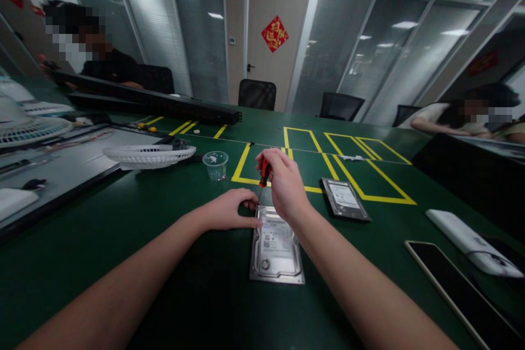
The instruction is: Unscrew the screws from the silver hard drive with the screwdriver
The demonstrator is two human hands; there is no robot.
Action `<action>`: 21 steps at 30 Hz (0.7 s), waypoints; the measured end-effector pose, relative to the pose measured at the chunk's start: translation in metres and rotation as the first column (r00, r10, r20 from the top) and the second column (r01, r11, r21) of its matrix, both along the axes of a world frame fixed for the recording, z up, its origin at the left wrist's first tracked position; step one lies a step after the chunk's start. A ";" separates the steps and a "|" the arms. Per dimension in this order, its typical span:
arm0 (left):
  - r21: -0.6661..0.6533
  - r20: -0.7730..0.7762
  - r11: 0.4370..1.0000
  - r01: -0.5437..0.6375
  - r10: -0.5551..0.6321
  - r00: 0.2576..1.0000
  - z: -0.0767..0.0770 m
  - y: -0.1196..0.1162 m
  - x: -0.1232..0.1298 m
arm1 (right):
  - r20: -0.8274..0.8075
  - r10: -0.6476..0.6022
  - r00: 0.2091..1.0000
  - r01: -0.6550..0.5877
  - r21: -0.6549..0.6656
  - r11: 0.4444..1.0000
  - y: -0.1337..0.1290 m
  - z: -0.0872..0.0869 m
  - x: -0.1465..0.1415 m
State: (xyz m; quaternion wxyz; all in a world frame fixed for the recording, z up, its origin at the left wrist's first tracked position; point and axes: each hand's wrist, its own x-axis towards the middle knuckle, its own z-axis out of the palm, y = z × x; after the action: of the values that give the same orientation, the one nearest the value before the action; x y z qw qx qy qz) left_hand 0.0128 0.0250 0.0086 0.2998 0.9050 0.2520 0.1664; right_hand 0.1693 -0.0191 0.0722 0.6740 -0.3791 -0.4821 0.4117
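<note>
A silver hard drive with a white label lies on the green table in front of me. My right hand is closed round the red and black handle of a screwdriver. The screwdriver stands nearly upright, its thin shaft pointing down at the drive's far left corner. At that same corner is my left hand, its thumb against the drive's left edge and its curled fingers close to the screwdriver tip. Whether the tip sits in a screw is too small to tell.
Right of my hands lies a second hard drive. A clear plastic cup and a white fan grille stand left. A phone and a white device lie at right. Yellow tape marks the table; two people sit beyond.
</note>
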 end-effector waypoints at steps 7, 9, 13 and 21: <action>-0.005 -0.002 1.000 -0.001 0.001 1.000 0.000 0.000 0.000 | -0.029 0.017 0.999 -0.019 -0.052 0.998 -0.001 0.002 -0.001; -0.009 -0.001 1.000 -0.001 0.001 1.000 0.000 -0.001 0.000 | -0.046 0.018 0.999 -0.021 -0.066 0.998 -0.001 0.001 -0.002; -0.012 0.014 1.000 0.000 0.000 1.000 0.000 -0.001 0.000 | 0.017 0.029 0.999 -0.028 -0.055 0.998 0.000 0.000 -0.001; -0.007 -0.004 1.000 0.000 0.000 1.000 0.001 0.000 0.000 | 0.020 0.001 1.000 0.001 -0.086 0.996 0.000 0.001 0.000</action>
State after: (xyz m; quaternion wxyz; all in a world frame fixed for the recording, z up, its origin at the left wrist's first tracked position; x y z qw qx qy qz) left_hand 0.0126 0.0250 0.0091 0.3023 0.9042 0.2532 0.1639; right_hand 0.1696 -0.0189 0.0727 0.6523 -0.4119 -0.4705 0.4283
